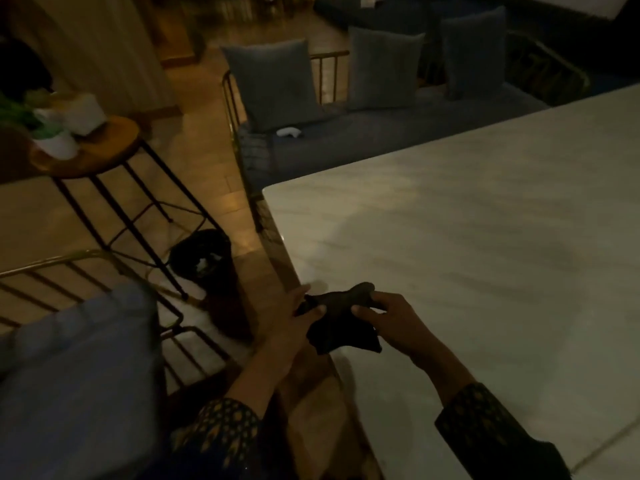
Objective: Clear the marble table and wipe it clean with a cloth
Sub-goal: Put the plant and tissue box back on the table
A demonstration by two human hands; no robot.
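Both hands, left [294, 320] and right [388, 320], grip a bunched dark cloth [341, 327] at the table [467, 237] edge; better folded flat before wiping.

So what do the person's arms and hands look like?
Both hands are bare, no gloves or rings that I can make out in the dim light. The left hand and right hand come out of long dark sleeves with a small golden dotted pattern, ending near the wrists.
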